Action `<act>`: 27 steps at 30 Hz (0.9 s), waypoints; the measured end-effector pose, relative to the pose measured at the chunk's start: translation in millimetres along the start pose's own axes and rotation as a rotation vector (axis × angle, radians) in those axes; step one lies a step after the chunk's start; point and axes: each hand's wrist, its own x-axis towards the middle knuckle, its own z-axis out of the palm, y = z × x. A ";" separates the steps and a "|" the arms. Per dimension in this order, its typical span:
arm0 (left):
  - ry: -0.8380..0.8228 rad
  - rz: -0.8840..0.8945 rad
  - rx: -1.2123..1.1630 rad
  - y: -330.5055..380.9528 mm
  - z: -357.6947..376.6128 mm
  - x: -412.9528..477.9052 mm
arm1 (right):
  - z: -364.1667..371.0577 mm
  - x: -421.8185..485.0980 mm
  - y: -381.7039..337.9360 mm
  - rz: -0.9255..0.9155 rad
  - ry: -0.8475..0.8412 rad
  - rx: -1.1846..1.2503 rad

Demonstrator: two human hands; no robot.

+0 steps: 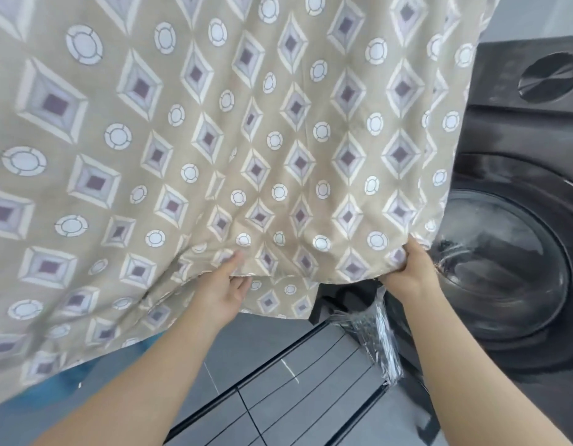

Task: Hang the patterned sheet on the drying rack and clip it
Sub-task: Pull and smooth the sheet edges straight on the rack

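Both bare forearms reach up from the bottom of the frame to the lower hem of the sheet (214, 140).

Left hand (225, 289), at lower centre, pinches the hem, thumb on the front, fingers tucked behind; right hand (407, 268), at centre right, is closed on the sheet's lower corner; the tan sheet with diamonds and circles fills the upper left and centre; a dark washing machine (520, 236) stands at the right; dark rack bars (294, 375) lie low, under the hands.
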 end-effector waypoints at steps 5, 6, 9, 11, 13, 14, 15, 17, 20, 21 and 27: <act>0.155 0.061 -0.019 -10.7 6.5 10.2 | -10.1 -1.1 -16.2 -0.177 -0.113 0.119; 0.163 0.067 0.002 -11.3 7.7 10.2 | -11.1 -1.4 -23.1 -0.206 -0.121 0.131; -0.009 -0.092 0.332 -24.6 22.3 -1.7 | -13.1 4.0 -35.1 -0.176 -0.092 0.092; -0.119 -0.140 0.362 -29.7 36.5 -6.3 | -16.6 8.6 -36.1 -0.148 0.007 0.045; -0.087 -0.069 0.191 -22.8 51.9 -4.1 | -20.5 13.2 -39.8 -0.210 0.079 0.005; -0.032 -0.036 0.088 -17.8 57.7 -2.8 | -21.7 13.5 -42.7 -0.249 0.081 0.007; 0.017 -0.011 0.012 -13.7 62.2 -2.1 | -22.9 13.1 -46.0 -0.274 0.072 0.027; 0.012 -0.004 -0.006 -11.7 68.1 -5.7 | -22.3 7.5 -50.3 -0.266 0.044 0.083; -0.123 -0.086 0.180 -22.3 68.3 -13.5 | -26.7 2.9 -53.3 -0.217 -0.020 0.107; -0.117 -0.084 0.233 -25.8 67.4 -14.9 | -28.4 2.5 -55.2 -0.199 -0.006 0.097; 0.056 0.063 0.059 -20.6 63.7 -13.6 | -36.6 2.0 -56.6 -0.160 0.168 -0.079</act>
